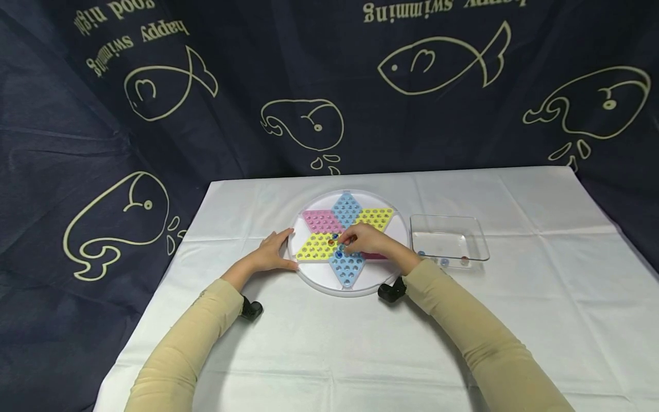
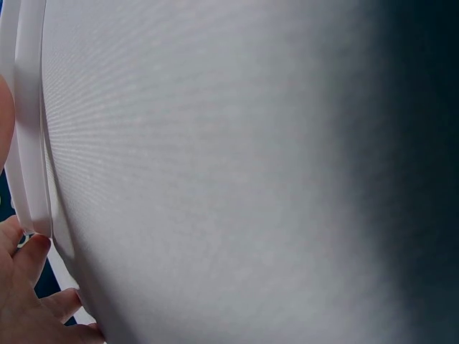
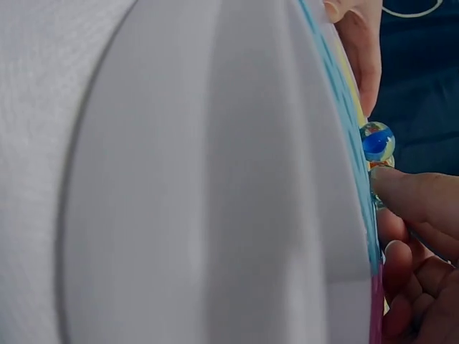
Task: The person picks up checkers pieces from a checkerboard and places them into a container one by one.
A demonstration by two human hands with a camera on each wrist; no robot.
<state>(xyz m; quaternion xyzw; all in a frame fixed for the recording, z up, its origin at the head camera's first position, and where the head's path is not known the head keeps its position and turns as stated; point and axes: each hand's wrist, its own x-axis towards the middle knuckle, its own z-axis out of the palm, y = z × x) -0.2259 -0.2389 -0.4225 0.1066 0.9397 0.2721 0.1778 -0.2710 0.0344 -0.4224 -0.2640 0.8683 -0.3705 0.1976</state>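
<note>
A round white Chinese checkers board (image 1: 370, 280) with a coloured star of dimpled points lies on the table. At its left rim is my left hand (image 1: 269, 253), fingers spread and fairly straight, thumb and fingertips against the edge. My right hand (image 1: 366, 239) is over the middle of the board, pinching a glass marble (image 1: 342, 247) between thumb and finger; the fingers partly cover it. Close by sit a blue marble (image 1: 338, 254), an orange-red marble (image 1: 331, 242) and a dark blue marble (image 1: 335, 236). In the right wrist view, a blue-swirled marble (image 3: 378, 142) rests just past the thumb.
A clear plastic box (image 1: 449, 237) stands right of the board, with a few marbles (image 1: 445, 262) along its near side. White cloth (image 1: 329, 343) covers the table. Behind hangs a dark blue curtain (image 1: 237, 131) with fish and whale drawings. Black wrist-worn devices (image 1: 392, 290) show below the hands.
</note>
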